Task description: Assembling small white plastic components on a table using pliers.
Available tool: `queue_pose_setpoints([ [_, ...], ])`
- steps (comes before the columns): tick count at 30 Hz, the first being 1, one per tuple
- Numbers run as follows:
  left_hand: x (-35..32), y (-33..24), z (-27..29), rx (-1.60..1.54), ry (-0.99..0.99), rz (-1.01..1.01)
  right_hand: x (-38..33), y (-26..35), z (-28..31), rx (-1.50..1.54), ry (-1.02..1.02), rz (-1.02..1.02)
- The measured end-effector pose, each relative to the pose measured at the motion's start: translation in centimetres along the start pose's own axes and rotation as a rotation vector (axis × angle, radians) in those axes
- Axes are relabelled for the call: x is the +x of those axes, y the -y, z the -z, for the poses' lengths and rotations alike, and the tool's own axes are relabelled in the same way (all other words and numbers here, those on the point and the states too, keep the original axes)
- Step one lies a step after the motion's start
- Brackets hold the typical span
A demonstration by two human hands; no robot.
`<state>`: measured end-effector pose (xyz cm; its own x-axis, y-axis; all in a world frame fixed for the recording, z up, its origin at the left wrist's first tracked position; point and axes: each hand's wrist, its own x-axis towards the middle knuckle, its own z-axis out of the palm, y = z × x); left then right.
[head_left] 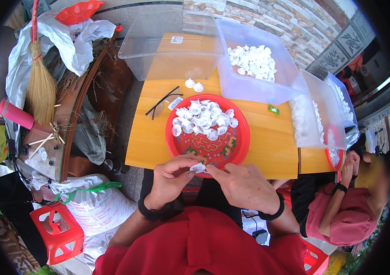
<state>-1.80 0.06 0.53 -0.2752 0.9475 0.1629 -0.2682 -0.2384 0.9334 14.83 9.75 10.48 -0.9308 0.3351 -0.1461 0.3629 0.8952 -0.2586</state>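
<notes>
Above the near rim of a red round tray, my left hand pinches a small white round plastic part between thumb and fingers. From the other side, my right hand has its index fingertip at the part's right edge, the other fingers curled under; its thumb is mostly hidden. A heap of similar white plastic parts fills the far half of the tray, whose patterned bottom shows nearer me. Two more loose parts lie on the yellow table beyond it.
Folded glasses and a green packet flank the tray. Behind stand a clear bin and a bin of white parts. A co-worker sits at right. A broom and red stool are at left.
</notes>
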Motion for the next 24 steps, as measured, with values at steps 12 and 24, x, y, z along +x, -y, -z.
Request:
queue_pose_setpoints([
  [12, -0.5, 0.7, -0.7, 0.112, -0.116, -0.071, 0.1, 0.3, -0.9, -0.037, -0.067, -0.021],
  [24, -0.6, 1.2, -0.6, 0.146, -0.166, -0.061, 0.8, 0.2, -1.5, -0.032, -0.063, -0.026],
])
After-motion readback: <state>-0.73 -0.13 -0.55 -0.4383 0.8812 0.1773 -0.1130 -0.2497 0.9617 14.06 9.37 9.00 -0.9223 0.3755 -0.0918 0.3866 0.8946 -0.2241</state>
